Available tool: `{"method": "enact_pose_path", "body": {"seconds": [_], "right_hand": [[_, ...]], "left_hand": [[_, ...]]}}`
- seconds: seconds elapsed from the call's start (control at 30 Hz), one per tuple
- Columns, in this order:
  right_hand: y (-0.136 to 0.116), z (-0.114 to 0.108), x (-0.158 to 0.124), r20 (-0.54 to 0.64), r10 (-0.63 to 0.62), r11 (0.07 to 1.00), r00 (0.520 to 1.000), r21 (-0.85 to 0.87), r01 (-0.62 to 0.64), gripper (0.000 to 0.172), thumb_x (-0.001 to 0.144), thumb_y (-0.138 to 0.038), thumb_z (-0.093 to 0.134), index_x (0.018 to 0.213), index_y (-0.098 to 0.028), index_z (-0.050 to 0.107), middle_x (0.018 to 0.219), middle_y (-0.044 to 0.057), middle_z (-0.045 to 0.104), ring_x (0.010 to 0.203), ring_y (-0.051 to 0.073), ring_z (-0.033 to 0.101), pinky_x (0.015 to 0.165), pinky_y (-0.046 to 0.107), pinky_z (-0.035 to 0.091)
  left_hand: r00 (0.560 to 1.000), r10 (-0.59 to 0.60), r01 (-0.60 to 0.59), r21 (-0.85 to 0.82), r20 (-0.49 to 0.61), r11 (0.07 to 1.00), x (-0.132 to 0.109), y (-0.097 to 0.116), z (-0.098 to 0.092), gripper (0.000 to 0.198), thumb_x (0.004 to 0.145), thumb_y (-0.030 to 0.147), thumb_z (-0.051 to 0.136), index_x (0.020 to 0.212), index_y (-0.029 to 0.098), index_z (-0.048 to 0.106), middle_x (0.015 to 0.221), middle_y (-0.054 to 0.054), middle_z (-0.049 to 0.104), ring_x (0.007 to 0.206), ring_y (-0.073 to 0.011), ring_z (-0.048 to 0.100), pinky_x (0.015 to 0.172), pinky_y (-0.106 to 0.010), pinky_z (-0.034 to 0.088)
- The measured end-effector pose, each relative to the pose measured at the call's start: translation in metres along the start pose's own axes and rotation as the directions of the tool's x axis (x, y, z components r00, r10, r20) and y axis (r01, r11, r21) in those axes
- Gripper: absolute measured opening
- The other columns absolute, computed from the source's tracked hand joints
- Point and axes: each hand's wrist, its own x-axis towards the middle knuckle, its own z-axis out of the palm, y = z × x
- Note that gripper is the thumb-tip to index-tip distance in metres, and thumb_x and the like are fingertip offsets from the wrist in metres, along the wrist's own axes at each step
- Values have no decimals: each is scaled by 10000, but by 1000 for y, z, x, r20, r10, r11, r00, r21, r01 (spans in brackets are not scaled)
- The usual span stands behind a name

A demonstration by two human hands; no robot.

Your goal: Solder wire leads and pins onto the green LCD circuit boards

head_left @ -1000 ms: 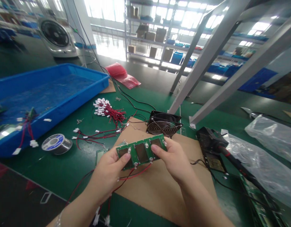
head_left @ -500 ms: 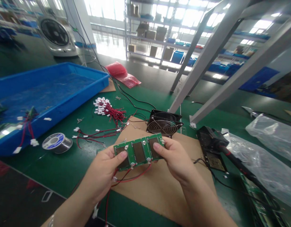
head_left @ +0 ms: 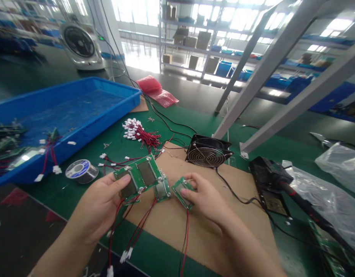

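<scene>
My left hand (head_left: 100, 204) grips a green circuit board (head_left: 146, 172) with two dark screens, its thumb on the left one. Red and black wires with white plugs (head_left: 127, 254) hang below it. Apart from that, my right hand (head_left: 204, 194) pinches a smaller circuit board (head_left: 182, 192), which trails a red and black wire pair. Between the two hands shows another small board (head_left: 162, 189), partly behind the left-hand one; I cannot tell whether it is held or lies on the cardboard sheet (head_left: 223, 227).
To the left is a blue tray (head_left: 108, 111) with boards inside, beside a solder spool (head_left: 81, 171). Bundled wires (head_left: 142, 132) lie farther back. A black fan (head_left: 208, 150) stands behind the hands. On the right are a soldering iron in its stand (head_left: 269, 181) and plastic bags (head_left: 312, 192).
Both hands held one three-screen panel; now its right-hand section is separate in my right hand. Another small board shows between the hands, and the wires hang lower. The view has shifted slightly.
</scene>
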Motion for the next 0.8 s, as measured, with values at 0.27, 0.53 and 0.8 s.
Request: {"method": "enact_pose_path", "body": {"seconds": [0.27, 0.53, 0.8], "right_hand": [[-17, 6, -10, -36, -143, 988, 989, -65, 141, 329, 801, -369, 458, 1066, -187, 529, 1039, 72, 584, 976, 181, 527, 868, 358, 381], [-20, 22, -25, -164, -183, 973, 969, 111, 203, 67, 765, -248, 524, 764, -189, 556, 700, -5, 593, 661, 127, 542, 616, 257, 434], [-22, 26, -37, -332, -495, 837, 803, -430, 338, 102, 802, -205, 486, 853, -215, 574, 750, 18, 642, 680, 140, 586, 612, 251, 436]], "left_hand": [[973, -25, 3, 94, 231, 996, -4, -22, 23, 277, 761, 207, 572, 1026, 127, 586, 938, -85, 675, 857, -216, 615, 753, -328, 484], [965, 191, -242, 340, 178, 909, -11, -46, 45, 171, 730, 241, 607, 881, 161, 603, 883, -43, 672, 836, -211, 611, 797, -324, 461], [880, 466, -415, 621, 89, 665, -16, -46, 52, 130, 716, 274, 612, 817, 211, 667, 794, -11, 678, 769, -198, 607, 750, -276, 448]]}}
